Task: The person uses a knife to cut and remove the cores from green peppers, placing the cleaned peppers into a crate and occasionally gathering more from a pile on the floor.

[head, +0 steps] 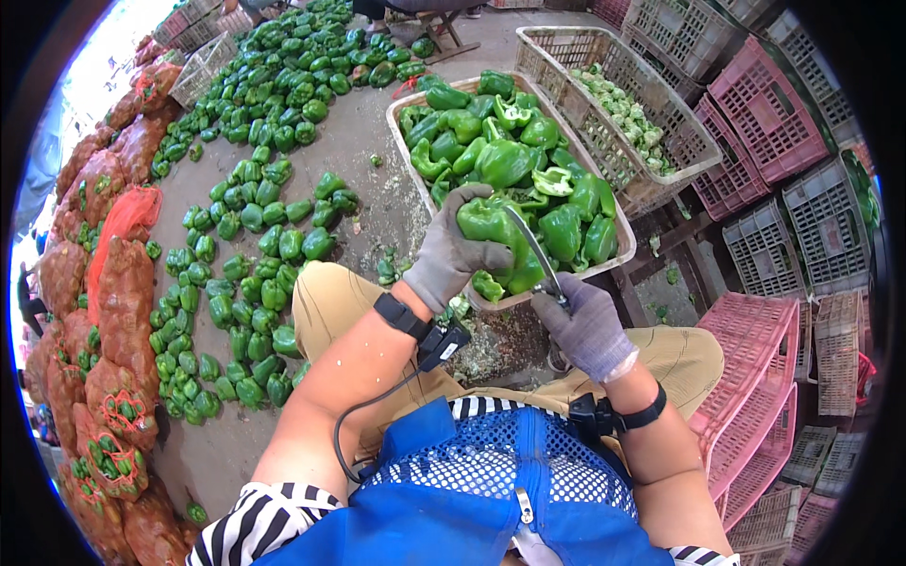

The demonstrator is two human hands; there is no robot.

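In a grey glove, my left hand grips a green bell pepper over the near end of a plastic crate. My right hand, also gloved, is closed around the handle of a knife with a curved blade. The blade rises from my fist along the right side of that pepper; whether it touches the skin I cannot tell. Whole and cut green peppers fill the crate, some showing pale insides.
Loose green peppers cover the floor to the left. Filled red mesh sacks line the left edge. Behind the crate stands a deeper crate holding pepper cores. Stacked pink crates rise at my right. A person's legs show at the top.
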